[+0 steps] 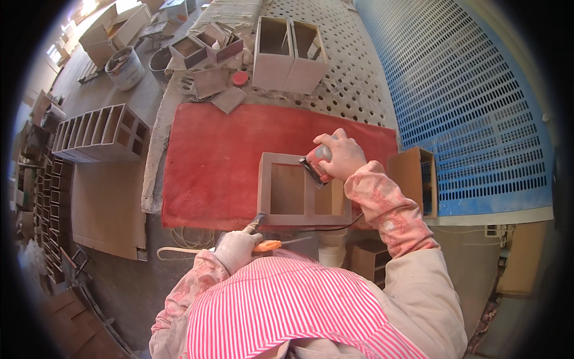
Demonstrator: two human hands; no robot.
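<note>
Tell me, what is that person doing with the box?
A person holds a small red sander in the right hand against the top edge of a two-compartment wooden box lying on a red mat. The gloved left hand rests at the box's near edge, beside an orange-handled tool. More boxes stand behind.

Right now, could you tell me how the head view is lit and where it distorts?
Head view: daylight glares at the upper left corner; the blue perforated panel and red mat bow with fisheye toward a black rim; right hand and box frame look sharp.
</note>
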